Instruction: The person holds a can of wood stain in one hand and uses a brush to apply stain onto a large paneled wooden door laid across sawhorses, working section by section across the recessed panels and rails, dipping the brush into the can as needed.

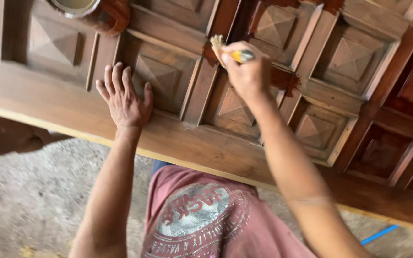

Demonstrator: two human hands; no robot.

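A carved wooden door (72,102) with raised square panels lies flat in front of me. My left hand (124,98) rests palm down on it, fingers spread, beside a pyramid panel. My right hand (247,69) grips a small paintbrush (225,50) with a yellow handle and pale bristles. The bristles touch the vertical strip between two panels. The wood to the right of the brush is darker and reddish with wet stain (388,148); the wood to the left is paler brown.
A round can (96,12) smeared with red-brown stain stands on the door at the top left. Below the door's near edge is a rough concrete floor (29,191) with a blue strip (378,234) on it.
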